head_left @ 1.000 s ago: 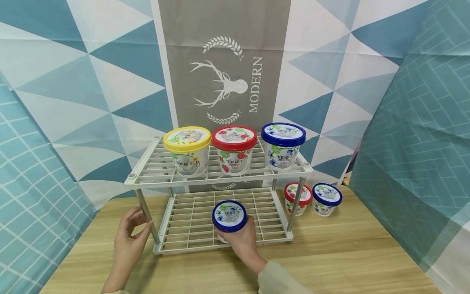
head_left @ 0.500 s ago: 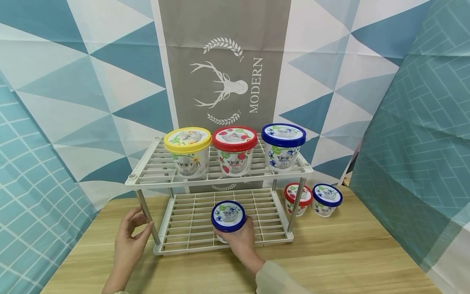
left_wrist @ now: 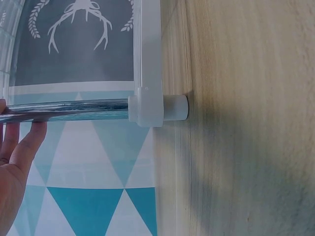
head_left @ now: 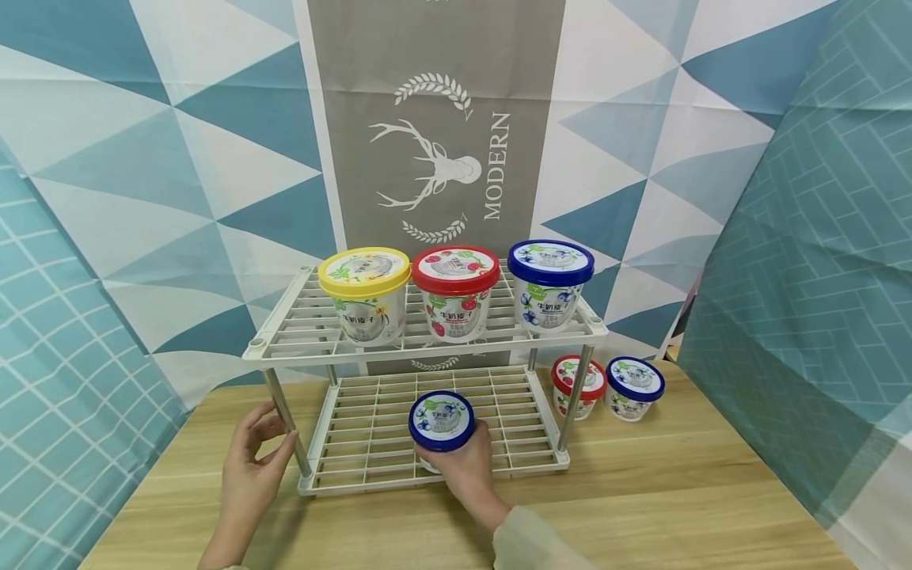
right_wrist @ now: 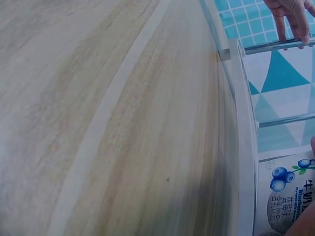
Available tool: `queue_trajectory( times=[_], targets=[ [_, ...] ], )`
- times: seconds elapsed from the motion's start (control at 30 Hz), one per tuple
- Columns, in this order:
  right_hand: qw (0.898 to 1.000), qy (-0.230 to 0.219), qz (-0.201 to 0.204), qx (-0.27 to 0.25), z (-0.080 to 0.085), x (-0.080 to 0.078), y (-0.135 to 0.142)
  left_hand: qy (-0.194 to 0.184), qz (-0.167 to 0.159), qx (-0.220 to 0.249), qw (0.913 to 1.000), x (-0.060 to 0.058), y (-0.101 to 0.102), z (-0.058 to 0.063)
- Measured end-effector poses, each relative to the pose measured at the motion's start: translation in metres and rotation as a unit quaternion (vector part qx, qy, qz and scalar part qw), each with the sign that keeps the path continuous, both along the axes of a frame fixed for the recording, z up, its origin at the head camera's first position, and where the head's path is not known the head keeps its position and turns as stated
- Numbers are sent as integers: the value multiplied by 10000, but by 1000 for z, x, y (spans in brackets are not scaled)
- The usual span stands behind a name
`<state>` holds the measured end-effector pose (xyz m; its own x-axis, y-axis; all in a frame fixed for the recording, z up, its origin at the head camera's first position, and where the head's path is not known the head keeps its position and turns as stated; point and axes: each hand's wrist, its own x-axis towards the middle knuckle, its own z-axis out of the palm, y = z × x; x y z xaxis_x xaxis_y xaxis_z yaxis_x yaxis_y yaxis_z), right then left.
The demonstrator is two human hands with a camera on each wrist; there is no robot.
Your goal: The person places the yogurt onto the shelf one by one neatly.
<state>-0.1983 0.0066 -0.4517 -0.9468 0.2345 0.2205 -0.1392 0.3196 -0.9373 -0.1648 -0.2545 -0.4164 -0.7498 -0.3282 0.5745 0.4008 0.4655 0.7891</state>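
Note:
On the lower shelf [head_left: 356, 443] of a white two-tier rack, a small blue-lidded tub with blueberry print [head_left: 442, 421] sits upright near the front middle. My right hand [head_left: 466, 467] grips its side, the thumb across the front below the lid. In the right wrist view the printed wall of the tub [right_wrist: 285, 196] shows at the lower right edge. At the rack's front left corner, my left hand [head_left: 252, 455] pinches the metal post [head_left: 287, 419] between thumb and fingers. The left wrist view shows those fingers [left_wrist: 30, 145] against the chrome post [left_wrist: 83, 110], above its white foot.
Large yellow-lidded [head_left: 365, 297], red-lidded [head_left: 456, 293] and blue-lidded [head_left: 550, 285] tubs stand on the upper shelf [head_left: 285, 328]. Right of the rack, small red-lidded [head_left: 579, 385] and blue-lidded [head_left: 632, 388] tubs stand on the wooden table [head_left: 677, 483]. A patterned cloth hangs behind.
My right hand and the small blue-lidded tub have shifted very slightly left along the lower shelf. The left hand keeps its place on the post.

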Motion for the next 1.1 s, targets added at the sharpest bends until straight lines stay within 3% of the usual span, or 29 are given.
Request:
queue_trajectory(
  times=[0.27,0.6,0.77,1.1],
  targets=[
    [9996,270,-126,-29,-2,1,-4,53,-28,28,10000,0,0,0],
    [9997,201,-59,107,-2,2,-3,111,-49,58,9999,0,1,1],
    [9995,88,246,150,-2,3,2,110,-48,63,9999,0,0,1],
    [9904,-3,1349,303,1,4,22,111,-87,136,9998,1,1,1]
  ],
)
